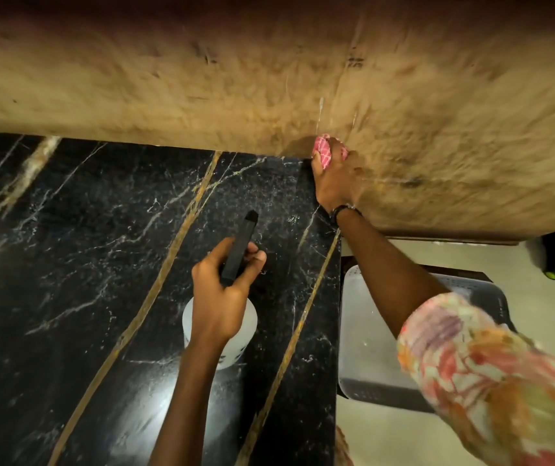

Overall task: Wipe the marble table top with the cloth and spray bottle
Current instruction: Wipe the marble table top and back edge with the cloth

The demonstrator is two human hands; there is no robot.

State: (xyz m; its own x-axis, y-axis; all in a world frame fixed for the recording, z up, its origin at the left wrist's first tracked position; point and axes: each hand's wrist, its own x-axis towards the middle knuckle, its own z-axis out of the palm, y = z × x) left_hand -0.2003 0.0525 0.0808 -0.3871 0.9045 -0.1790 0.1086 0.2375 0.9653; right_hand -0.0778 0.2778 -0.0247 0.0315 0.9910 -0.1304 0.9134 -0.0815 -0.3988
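The black marble table top [84, 264] with gold and white veins fills the lower left. My left hand [224, 297] grips the black head of a spray bottle [239, 250], whose translucent white body [251, 319] shows beneath the hand, held over the table. My right hand [333, 183] is closed on a bunched pink-and-white patterned cloth [323, 148] at the table's far right corner, pressed against the tan wall. A dark band sits on that wrist.
A rough tan wall [269, 79] runs along the table's far edge. Right of the table, a grey perforated plastic basket [363, 348] stands on a pale floor [521, 264]. A dark object sits at the far right edge.
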